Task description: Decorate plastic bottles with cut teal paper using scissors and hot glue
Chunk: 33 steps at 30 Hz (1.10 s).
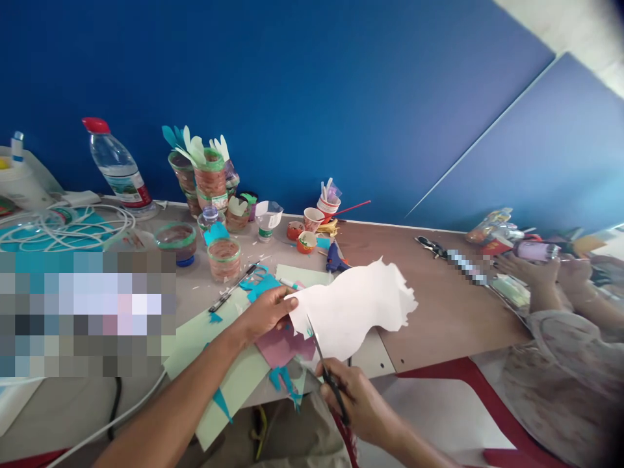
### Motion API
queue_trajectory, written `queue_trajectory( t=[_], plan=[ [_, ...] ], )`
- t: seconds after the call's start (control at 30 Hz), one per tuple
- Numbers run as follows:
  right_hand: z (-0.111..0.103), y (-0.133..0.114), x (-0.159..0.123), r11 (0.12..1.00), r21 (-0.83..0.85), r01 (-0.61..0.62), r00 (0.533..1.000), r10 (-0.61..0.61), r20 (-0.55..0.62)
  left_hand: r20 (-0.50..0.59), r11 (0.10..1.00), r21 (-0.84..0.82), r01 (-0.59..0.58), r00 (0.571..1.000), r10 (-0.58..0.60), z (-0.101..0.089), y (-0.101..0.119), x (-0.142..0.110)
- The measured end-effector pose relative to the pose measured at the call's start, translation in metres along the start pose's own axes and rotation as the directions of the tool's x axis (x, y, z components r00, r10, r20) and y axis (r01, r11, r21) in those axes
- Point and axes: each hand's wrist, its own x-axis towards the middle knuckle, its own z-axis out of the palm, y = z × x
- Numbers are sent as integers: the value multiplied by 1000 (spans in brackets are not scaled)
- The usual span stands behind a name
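Note:
My left hand (pixel 270 312) pinches the left edge of a white sheet of paper (pixel 355 299), thumb on top. The sheet has wavy, jagged cut edges and is held above the table. In my right hand (pixel 353 396) is a pair of scissors (pixel 331 383) with dark handles. Its blades point up and away from me at the sheet's lower left edge, near a small green mark on the paper. Under the sheet lie a pink paper piece (pixel 280 344), a pale green sheet (pixel 221 370) and blue paper scraps (pixel 283 383).
Painted cut-bottle pots (pixel 210 182), a water bottle (pixel 119 169) and paper cups (pixel 312 220) stand along the blue partition (pixel 312 97). A blue glue gun (pixel 335 260) lies behind the sheet. White cable coils (pixel 73 227) are at left. Another person's hands (pixel 541 279) work at right.

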Motion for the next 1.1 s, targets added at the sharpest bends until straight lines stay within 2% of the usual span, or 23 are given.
queue_trajectory(
  t=[0.2, 0.4, 0.57, 0.83, 0.93, 1.1],
  plan=[
    [18, 10, 21, 995, -9, 103, 974, -103, -201, 36, 999, -1, -35, 999, 35, 10, -10, -2],
    [25, 3, 35, 994, -54, 98, 961, -108, -255, -57, 996, 58, -74, 995, 77, 21, -13, -2],
    [26, -1, 42, 996, 34, 80, 973, -71, -220, -121, 993, 101, -64, 990, 76, 21, -13, -2],
    [12, -6, 40, 982, 188, 12, 996, 4, -84, -35, 992, 122, -11, 999, 15, 11, -10, -1],
    [8, -8, 38, 989, 144, 31, 997, -21, -70, -24, 991, 130, 27, 999, -24, 11, -8, -2],
    [4, -8, 35, 997, -40, 73, 991, -77, -113, 14, 989, 139, 54, 998, -57, 10, -10, -3]
  ],
)
